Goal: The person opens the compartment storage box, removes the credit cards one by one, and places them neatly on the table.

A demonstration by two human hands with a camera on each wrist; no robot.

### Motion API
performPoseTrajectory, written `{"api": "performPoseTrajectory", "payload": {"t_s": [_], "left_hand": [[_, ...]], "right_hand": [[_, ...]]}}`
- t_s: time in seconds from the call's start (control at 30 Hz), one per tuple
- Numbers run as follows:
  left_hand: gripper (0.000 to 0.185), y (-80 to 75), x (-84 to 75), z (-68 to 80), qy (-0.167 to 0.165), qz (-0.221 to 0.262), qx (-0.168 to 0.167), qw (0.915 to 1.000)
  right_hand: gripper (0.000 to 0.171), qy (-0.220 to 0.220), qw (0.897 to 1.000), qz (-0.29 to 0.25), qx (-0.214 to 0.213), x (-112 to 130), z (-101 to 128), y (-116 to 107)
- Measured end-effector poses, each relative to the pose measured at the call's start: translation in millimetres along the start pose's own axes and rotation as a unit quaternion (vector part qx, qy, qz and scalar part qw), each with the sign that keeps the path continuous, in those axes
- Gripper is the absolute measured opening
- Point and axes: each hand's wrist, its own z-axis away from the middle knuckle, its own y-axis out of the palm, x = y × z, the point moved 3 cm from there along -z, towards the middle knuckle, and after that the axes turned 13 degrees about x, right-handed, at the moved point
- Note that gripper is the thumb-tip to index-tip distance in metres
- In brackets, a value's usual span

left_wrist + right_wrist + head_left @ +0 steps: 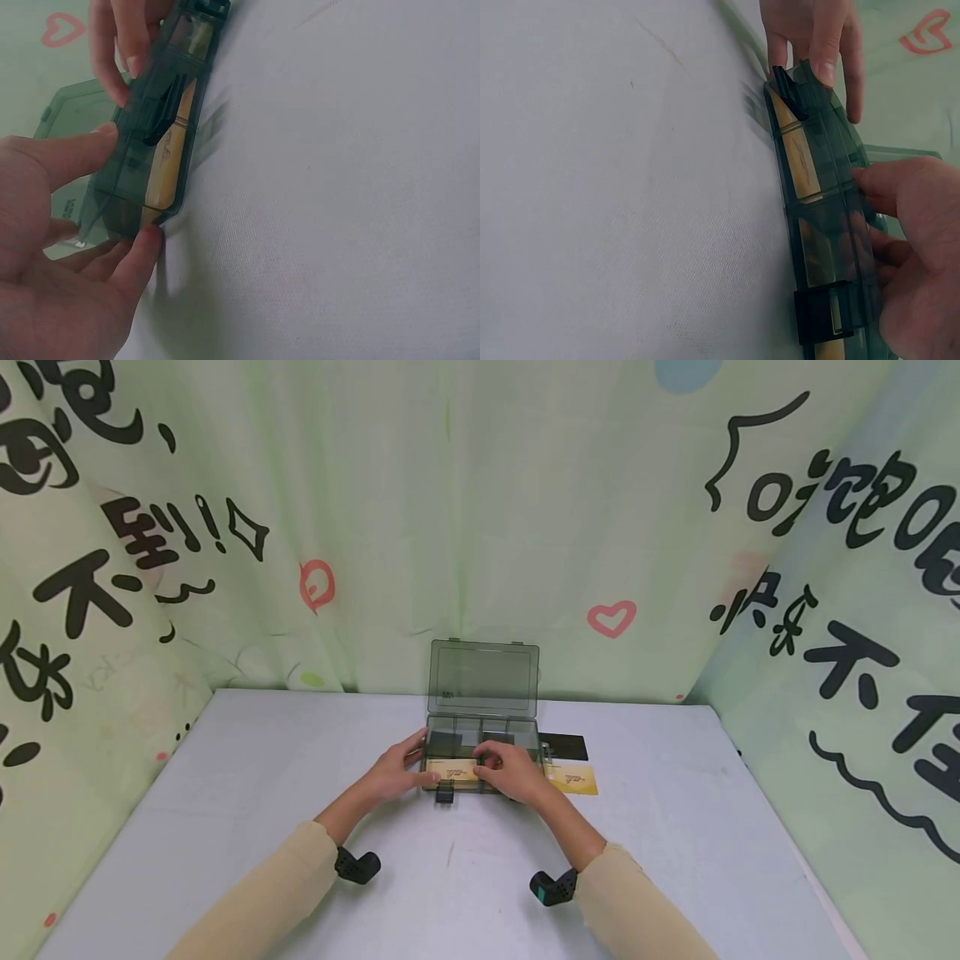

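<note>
A see-through dark green storage box [468, 727] with compartments stands on the table, its lid [483, 677] raised at the back. My left hand [392, 772] grips the box's left end, thumb over the front rim and fingers along the end wall, plain in the left wrist view. Bent into the front row, my right hand [512, 771] pinches what looks like a thin dark divider [478, 762]; its fingers partly hide it. A yellow printed card [452, 770] lies in the front compartment, showing through the front wall [806, 165] in the right wrist view.
Right of the box lie another yellow card [573, 779] and a black flat piece [568, 747], with small dark clear pieces between them and the box. A black latch [445, 792] juts from the box front. A printed curtain [390, 527] encloses the white table [300, 752].
</note>
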Motion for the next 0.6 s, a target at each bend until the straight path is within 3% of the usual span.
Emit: {"api": "performPoseTrajectory", "payload": {"t_s": [0.6], "left_hand": [[0.088,-0.8,-1.1,0.1,0.006,0.005,0.002,1.0000]], "right_hand": [[0.026,0.014,0.998,0.063,0.024,4.5,-8.0,5.3]]}}
